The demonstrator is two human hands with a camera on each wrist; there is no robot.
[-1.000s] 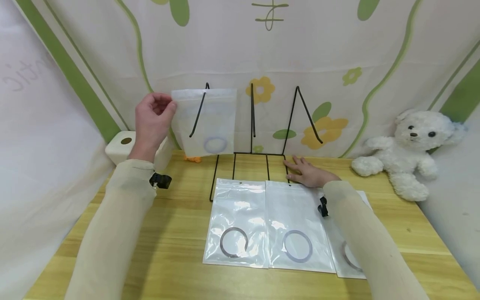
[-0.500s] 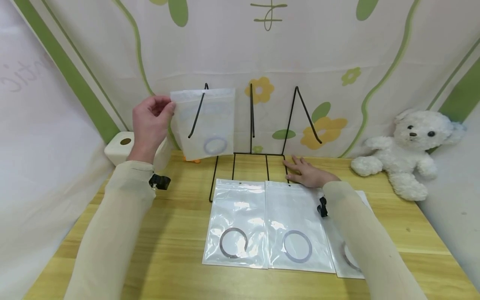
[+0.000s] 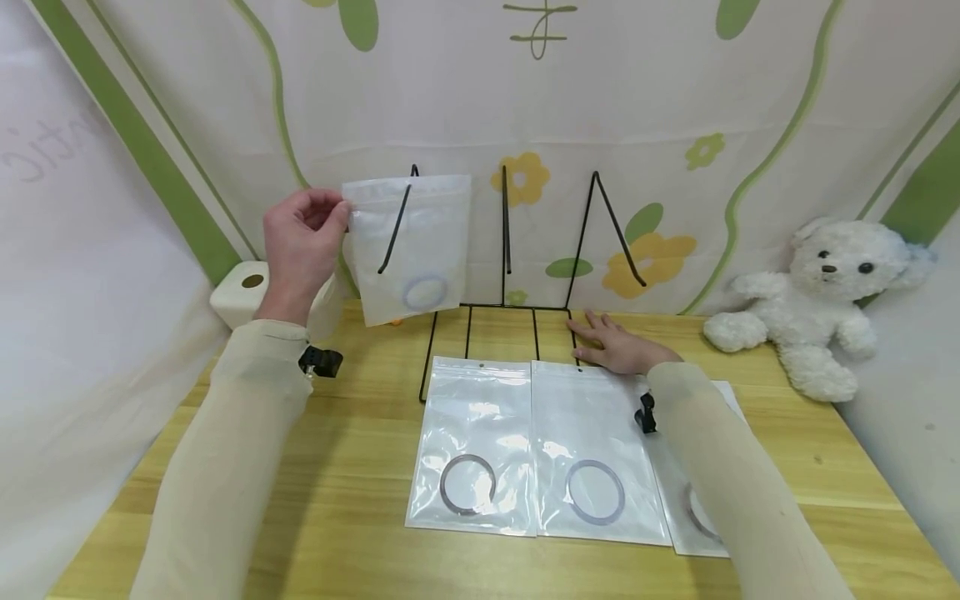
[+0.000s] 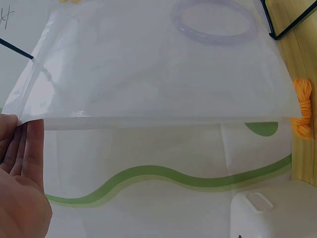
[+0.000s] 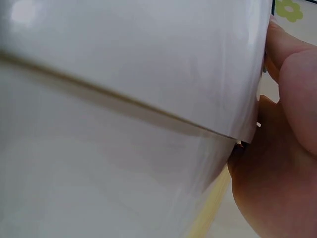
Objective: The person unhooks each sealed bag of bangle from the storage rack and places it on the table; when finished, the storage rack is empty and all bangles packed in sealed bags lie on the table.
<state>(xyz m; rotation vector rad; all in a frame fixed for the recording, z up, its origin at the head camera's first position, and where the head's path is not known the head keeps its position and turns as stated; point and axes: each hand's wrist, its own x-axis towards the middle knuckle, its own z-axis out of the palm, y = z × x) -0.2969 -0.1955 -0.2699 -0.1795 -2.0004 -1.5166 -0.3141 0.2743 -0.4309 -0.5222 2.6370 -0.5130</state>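
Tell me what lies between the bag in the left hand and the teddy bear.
The middle black hook and the right black hook, in the head view.

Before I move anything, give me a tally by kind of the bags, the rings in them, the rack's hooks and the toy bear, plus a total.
Bags: 4
Rings: 4, one partly hidden by the right sleeve
Hooks: 3
Bear: 1
Total: 12
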